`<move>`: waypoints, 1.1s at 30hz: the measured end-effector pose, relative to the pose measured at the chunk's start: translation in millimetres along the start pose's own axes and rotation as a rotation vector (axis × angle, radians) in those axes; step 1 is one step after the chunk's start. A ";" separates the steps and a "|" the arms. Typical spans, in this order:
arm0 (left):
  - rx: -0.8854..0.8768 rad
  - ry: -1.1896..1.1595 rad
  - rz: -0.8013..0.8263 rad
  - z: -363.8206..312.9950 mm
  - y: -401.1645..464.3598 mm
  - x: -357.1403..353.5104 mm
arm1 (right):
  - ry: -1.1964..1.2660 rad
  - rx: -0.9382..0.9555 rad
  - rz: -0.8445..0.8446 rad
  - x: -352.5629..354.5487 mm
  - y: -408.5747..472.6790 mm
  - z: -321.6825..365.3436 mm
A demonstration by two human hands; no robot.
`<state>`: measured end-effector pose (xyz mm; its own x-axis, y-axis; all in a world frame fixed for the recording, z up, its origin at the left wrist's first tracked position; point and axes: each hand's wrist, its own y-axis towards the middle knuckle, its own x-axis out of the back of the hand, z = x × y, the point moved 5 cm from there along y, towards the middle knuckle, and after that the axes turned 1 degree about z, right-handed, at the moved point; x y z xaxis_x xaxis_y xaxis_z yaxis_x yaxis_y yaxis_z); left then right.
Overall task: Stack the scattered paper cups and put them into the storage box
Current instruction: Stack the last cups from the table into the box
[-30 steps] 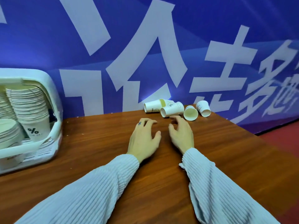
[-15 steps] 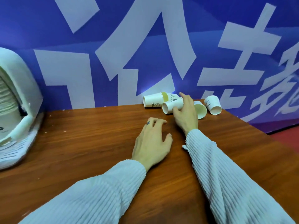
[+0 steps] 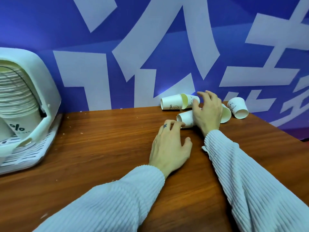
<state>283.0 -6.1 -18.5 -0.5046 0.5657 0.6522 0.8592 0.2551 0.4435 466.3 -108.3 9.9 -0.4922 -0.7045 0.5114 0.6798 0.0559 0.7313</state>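
Several white paper cups lie on their sides at the far edge of the wooden table [image 3: 103,148], against the blue wall. My right hand [image 3: 207,113] lies over one lying cup [image 3: 185,118] with its fingers spread around it; another cup [image 3: 226,114] peeks out behind the hand. A cup printed "HEL" [image 3: 171,104] and a cup behind it [image 3: 190,101] lie to the left, and one more cup [image 3: 239,108] lies to the right. My left hand [image 3: 168,148] rests flat on the table, its fingertips just touching the covered cup. The white storage box [image 3: 48,91] stands at the left with tall stacks of cups [image 3: 16,97] inside.
The blue wall with large white characters runs close behind the cups. The table's right edge falls away diagonally at the far right. Small white crumbs dot the wood near the box.
My right hand has reached forward from the table onto a lying cup and drawn it slightly nearer. My left hand slid forward toward that cup. The view shifted back left, showing more of the box.
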 end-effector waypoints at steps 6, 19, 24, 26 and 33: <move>0.122 0.027 -0.051 12.1 3.0 2.4 | 0.143 -0.078 0.218 -7.3 -14.1 9.3; 0.143 0.132 0.036 13.3 -3.0 3.4 | 0.566 -0.387 0.337 35.9 -94.1 42.5; 0.067 0.156 0.115 7.6 -13.4 20.0 | 0.698 -0.493 0.417 58.4 -105.8 47.4; 0.023 0.186 0.112 7.2 -20.2 34.2 | 0.691 -0.500 0.438 65.9 -110.2 49.9; -0.004 0.196 0.142 8.3 -53.8 88.5 | 0.838 -0.640 0.585 79.3 -130.0 83.8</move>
<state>192.8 36.7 10.3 -0.3854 0.4325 0.8151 0.9228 0.1805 0.3405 293.3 -112.1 -6.8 0.3250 -0.9434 0.0659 0.9452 0.3263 0.0095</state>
